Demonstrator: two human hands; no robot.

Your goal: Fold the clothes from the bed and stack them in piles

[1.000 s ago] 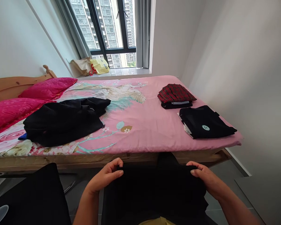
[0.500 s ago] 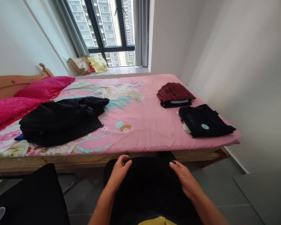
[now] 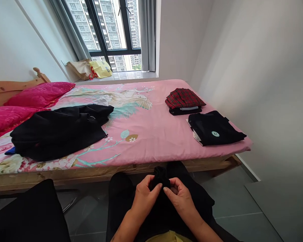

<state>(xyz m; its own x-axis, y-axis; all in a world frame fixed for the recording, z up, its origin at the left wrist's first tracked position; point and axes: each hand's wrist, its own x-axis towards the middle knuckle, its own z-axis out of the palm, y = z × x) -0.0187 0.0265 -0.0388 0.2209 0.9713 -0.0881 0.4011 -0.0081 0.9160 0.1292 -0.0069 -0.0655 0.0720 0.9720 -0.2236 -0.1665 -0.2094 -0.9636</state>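
Since a moment ago, the left hand point(image 3: 144, 192) and the right hand point(image 3: 179, 195) have been brought closer together. At the left, dark clothes point(image 3: 60, 132) are heaped on the bed point(image 3: 156, 141). In the middle, black cloth point(image 3: 161, 174) is bunched near the bed, pinched by both hands. At the right, folded clothes point(image 3: 212, 124) are piled.

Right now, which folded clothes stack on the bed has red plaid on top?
The farther stack; the nearer stack has a black garment with a pale round emblem on top.
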